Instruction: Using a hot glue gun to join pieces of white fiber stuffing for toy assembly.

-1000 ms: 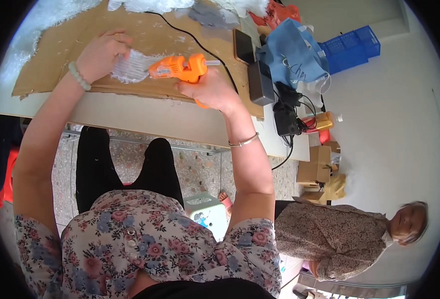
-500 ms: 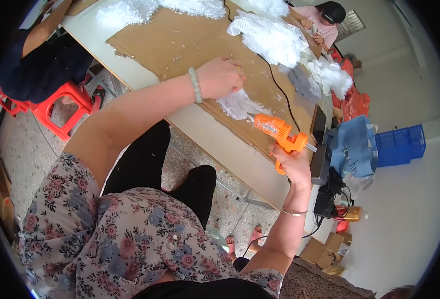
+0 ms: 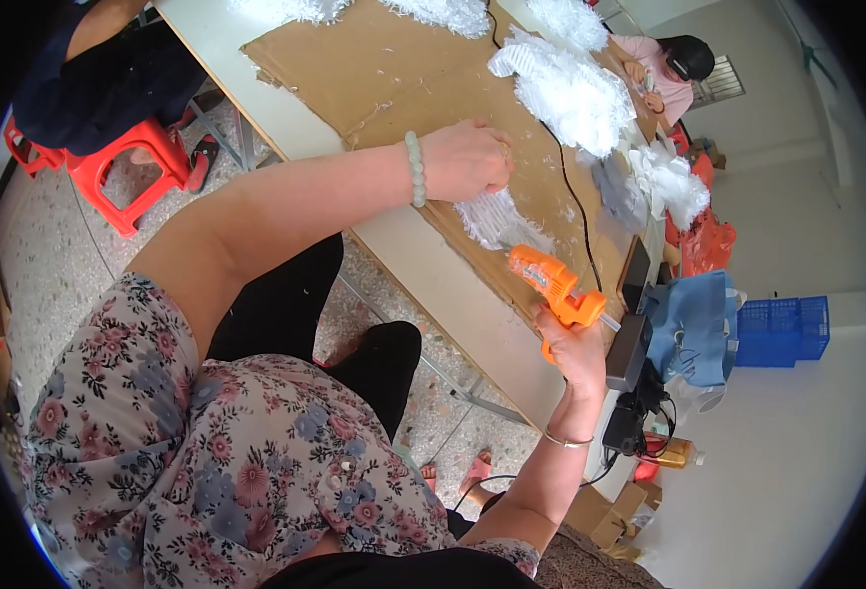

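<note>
Bare, the left hand [image 3: 467, 160] and the right hand [image 3: 578, 348] reached over a long white-topped table [image 3: 413, 267], and from where I stood I could see a broad, flat sheet of brown cardboard [image 3: 393, 88] on it, flecked with white wisps. An orange plastic glue gun [image 3: 551, 279] was tilted over the cardboard's near side, its nose toward a white, ribbed, fabric-like piece with frayed edges [image 3: 497, 220]. That piece lay on the cardboard, between the left hand and the gun's nose. Smallest of all, a pale glue stick [image 3: 610, 322] jutted from the gun's back end.

One end of the white piece was lost under the left hand, whose fingertips were hidden from me. The nozzle's tip was hard to make out against the fraying, so I couldn't say whether the two touched.

Fingers wrapped round the handle, the right hand gripped the gun. The left was bent at the knuckles, its back upward; whether it pinched the piece or merely pressed it, I couldn't tell.
</note>
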Available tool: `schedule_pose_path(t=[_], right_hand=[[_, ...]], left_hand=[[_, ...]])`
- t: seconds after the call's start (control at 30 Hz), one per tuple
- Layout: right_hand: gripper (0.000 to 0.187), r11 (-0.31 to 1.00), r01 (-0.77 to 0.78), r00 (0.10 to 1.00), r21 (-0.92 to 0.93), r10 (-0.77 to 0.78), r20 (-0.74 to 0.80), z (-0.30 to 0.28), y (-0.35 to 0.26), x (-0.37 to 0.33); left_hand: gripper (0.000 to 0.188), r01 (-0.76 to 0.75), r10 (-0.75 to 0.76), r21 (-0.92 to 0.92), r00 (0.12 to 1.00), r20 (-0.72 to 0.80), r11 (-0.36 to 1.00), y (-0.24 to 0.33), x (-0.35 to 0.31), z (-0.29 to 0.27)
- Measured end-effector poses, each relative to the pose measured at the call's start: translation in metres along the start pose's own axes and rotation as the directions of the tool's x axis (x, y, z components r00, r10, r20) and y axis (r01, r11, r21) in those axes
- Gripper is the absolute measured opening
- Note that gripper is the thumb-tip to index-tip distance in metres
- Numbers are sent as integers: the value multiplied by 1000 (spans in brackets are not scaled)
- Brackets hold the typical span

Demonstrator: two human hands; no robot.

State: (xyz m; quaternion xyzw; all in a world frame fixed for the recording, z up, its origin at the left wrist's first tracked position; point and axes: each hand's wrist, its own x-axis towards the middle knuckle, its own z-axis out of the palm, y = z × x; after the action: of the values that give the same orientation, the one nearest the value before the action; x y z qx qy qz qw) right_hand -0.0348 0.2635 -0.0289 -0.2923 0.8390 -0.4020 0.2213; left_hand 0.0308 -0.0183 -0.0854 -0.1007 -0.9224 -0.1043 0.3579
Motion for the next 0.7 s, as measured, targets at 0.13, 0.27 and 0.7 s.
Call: schedule_pose_path(t=[0.13, 0.27, 0.7], right_hand=[[15, 1000, 10, 1000, -15, -10, -21, 2, -7, -3], [15, 997, 15, 1000, -81, -14, 11, 8, -20, -4], [15, 990, 105, 994, -94, -101, 47, 23, -31, 11]], left_hand=[[11, 9, -9, -18, 1000, 8, 1000, 2, 1, -2], [11, 13, -14, -16, 1000, -12, 1000, 1, -1, -1], [11, 108, -87, -155, 987, 137, 982, 4, 3, -9]])
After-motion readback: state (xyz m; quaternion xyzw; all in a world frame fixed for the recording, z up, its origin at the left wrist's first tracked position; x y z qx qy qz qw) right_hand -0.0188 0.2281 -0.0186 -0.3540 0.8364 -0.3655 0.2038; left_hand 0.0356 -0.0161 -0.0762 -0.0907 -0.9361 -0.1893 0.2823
